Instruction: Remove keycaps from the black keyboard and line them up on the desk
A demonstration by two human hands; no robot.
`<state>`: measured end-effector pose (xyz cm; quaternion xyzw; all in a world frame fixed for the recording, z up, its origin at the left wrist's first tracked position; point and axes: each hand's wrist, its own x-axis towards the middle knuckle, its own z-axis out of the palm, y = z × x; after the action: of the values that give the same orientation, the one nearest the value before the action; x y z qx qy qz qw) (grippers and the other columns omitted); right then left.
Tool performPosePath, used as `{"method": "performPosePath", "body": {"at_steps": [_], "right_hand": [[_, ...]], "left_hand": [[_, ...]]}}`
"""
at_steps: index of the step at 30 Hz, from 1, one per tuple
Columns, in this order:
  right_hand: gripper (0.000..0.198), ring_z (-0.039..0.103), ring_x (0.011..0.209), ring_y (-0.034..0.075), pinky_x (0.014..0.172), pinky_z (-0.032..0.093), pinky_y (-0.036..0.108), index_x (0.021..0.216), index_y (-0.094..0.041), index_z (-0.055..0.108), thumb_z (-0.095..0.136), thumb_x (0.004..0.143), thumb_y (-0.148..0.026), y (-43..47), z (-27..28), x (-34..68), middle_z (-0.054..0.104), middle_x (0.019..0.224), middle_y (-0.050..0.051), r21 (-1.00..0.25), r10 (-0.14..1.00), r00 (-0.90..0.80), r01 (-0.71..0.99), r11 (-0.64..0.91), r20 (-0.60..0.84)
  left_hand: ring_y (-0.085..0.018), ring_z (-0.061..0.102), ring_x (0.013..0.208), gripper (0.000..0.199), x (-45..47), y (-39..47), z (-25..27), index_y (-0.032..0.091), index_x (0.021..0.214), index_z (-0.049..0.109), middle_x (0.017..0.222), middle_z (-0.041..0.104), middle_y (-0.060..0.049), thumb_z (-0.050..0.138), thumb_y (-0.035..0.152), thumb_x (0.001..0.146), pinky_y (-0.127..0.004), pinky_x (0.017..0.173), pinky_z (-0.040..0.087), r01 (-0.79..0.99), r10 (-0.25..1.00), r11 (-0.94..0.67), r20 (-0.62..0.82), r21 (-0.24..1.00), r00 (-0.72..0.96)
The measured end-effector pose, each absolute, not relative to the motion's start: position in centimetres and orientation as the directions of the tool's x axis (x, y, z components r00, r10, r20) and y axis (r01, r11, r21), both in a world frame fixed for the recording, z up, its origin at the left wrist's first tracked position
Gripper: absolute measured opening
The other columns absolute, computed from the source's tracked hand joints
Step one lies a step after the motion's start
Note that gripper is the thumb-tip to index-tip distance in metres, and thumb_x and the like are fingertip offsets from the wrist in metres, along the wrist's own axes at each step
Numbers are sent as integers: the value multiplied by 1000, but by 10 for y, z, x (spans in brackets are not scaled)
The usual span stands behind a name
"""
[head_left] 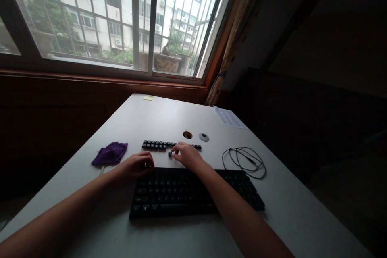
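A black keyboard (181, 195) lies on the white desk, its front edge towards me. At its upper left corner rests my left hand (140, 164), fingers curled and closed against the edge. Just beyond the keyboard, my right hand (187, 155) pinches a small black keycap (169, 154) between thumb and fingertips, at or near the desk surface. Behind that hand, two rows of loose black keycaps (154, 144) stand lined up on the desk. My right hand hides part of these rows, and my right forearm covers some of the keyboard's keys.
A purple cloth (110, 153) lies left of my left hand. A coiled black cable (246, 162) is at the right. Farther back are a round desk hole (188, 135), a grey grommet cover (203, 137), printed paper (229, 117) and yellow sticky notes (148, 98).
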<state>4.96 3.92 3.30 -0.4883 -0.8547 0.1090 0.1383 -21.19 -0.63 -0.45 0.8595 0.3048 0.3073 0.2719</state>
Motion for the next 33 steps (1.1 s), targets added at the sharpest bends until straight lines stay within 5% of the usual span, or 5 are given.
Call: {"method": "performPosePath", "body": {"at_steps": [5, 13, 33], "right_hand": [[25, 66, 91, 16, 86, 46, 26, 112, -24, 70, 65, 88, -27, 30, 31, 57, 70, 101, 2, -343, 841, -503, 769, 540, 197], [36, 66, 94, 20, 78, 47, 28, 131, -33, 60, 47, 97, -29, 10, 32, 56, 67, 112, 4, -169, 829, -553, 812, 559, 83], [41, 66, 100, 23, 82, 49, 31, 136, -25, 55, 43, 97, -31, 21, 24, 33, 63, 124, 7, -155, 886, -456, 872, 464, 89]], "left_hand": [[-13, 58, 74, 16, -213, -4, -9, 15, 92, 65, 91, 61, -6, 58, 29, 93, -23, 65, 49, 357, 683, -676, 366, 645, 632], [-14, 59, 75, 16, -213, 1, -14, 17, 94, 67, 91, 60, -5, 62, 32, 91, -23, 65, 50, 348, 665, -695, 378, 629, 645], [-15, 58, 75, 19, -211, -1, -13, 15, 94, 67, 89, 61, -6, 61, 33, 92, -23, 66, 49, 346, 665, -698, 386, 627, 639]]}}
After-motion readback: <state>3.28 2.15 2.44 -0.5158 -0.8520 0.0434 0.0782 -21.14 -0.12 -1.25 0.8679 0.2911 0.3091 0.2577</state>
